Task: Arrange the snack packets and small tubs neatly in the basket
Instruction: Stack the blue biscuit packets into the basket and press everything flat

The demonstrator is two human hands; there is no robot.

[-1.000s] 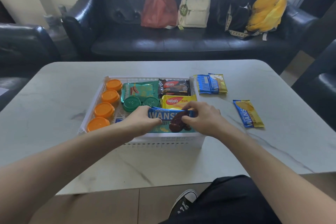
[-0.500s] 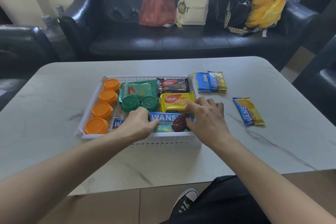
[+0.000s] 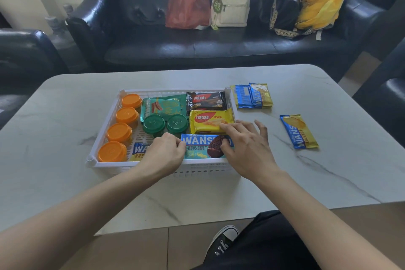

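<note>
A white basket on the marble table holds several orange-lidded tubs along its left side, two green-lidded tubs, a green packet, a dark Nabati packet and a yellow Nabati packet. A blue Wanshi chocolate packet lies flat along the front wall. My left hand has curled fingers pinching its left end. My right hand lies spread over its right end, thumb on the packet and index finger on the yellow Nabati packet. Another Wanshi packet shows partly behind my left hand.
Two blue-and-gold Wanshi packets lie stacked on the table just right of the basket, and a third Wanshi packet lies further right. A black sofa with bags stands beyond the table's far edge. My knee and shoe show below the near edge.
The blue chocolate packet went from tilted up between both hands to flat in the basket's front. My right hand let go and spread its fingers over it; my left hand stayed at its end.
</note>
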